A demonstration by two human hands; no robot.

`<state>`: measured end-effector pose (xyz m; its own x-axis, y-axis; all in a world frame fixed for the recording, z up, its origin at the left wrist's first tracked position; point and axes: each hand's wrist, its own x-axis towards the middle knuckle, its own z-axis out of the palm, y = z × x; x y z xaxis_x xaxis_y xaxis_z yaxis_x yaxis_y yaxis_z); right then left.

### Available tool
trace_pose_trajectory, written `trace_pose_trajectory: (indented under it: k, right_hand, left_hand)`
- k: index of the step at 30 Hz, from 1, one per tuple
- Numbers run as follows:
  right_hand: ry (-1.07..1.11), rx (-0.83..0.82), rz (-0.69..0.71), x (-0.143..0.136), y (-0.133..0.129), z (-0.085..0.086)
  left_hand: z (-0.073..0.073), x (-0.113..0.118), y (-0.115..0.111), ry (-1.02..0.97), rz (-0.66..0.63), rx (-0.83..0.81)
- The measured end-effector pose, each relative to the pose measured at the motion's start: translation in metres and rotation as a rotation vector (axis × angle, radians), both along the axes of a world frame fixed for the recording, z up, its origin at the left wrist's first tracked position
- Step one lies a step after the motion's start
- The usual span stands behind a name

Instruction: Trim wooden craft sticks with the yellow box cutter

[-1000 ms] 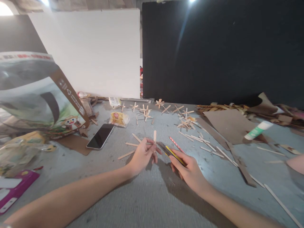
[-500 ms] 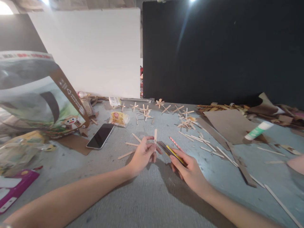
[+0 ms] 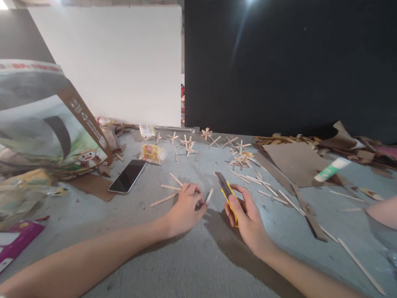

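Observation:
My left hand (image 3: pixel 187 207) is closed, pinching a short wooden craft stick (image 3: pixel 210 195) low over the grey table. The stick leans up and to the right. In my right hand (image 3: pixel 245 215) is a yellow utility knife (image 3: pixel 230 196), its blade pointing up and to the left, apart from the stick. Beside the left hand lie several loose craft sticks (image 3: pixel 163 200) in a fan. Farther back, star shapes of crossed sticks (image 3: pixel 187 142) sit in a loose group, with a denser pile of sticks (image 3: pixel 241 158) to the right.
A phone (image 3: pixel 127 176) lies at left near a large printed bag (image 3: pixel 62 124) and a purple object (image 3: pixel 20 244). On the right are cardboard sheets (image 3: pixel 294 163), a glue stick (image 3: pixel 331 169), scattered sticks and another person's arm (image 3: pixel 384 212). White and black boards stand behind.
My left hand has turned over and lowered, tipping the craft stick from upright to slanted right. My right hand has turned the knife more upright and away from the stick.

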<state>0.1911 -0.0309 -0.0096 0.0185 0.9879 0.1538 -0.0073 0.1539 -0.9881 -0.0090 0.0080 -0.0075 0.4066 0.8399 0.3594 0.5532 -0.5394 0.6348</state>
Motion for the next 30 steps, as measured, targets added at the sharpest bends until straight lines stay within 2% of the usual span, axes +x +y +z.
trace_pose_trajectory:
  k: [4,10,13,17,20,23,27,30]
  right_hand:
    - [-0.004,0.005,-0.007,0.000,0.000,-0.001]
    - [0.037,0.041,-0.005,-0.001,0.002,-0.003]
    - [0.058,0.060,-0.022,-0.001,0.004,-0.006]
    - [0.047,0.127,-0.022,-0.001,0.006,-0.013]
    - [0.056,0.188,0.005,0.001,0.006,-0.014]
    - [0.087,0.274,-0.018,0.005,0.005,-0.012]
    - [0.103,0.442,-0.085,0.007,0.007,-0.010]
    - [-0.010,0.547,-0.208,0.008,0.012,-0.008]
  left_hand:
    - [-0.001,0.000,-0.002,0.140,0.016,-0.009]
    - [0.013,-0.005,0.001,0.051,0.062,0.076]
    - [0.011,-0.009,0.010,0.110,-0.049,0.107]
    - [-0.001,-0.013,0.019,0.224,-0.223,0.091]
    - [-0.007,-0.014,0.022,0.239,-0.244,0.066]
    - [-0.006,-0.015,0.021,0.222,-0.238,0.028]
    - [0.001,-0.014,0.019,0.215,-0.229,-0.033]
    - [0.006,-0.012,0.016,0.235,-0.264,-0.046]
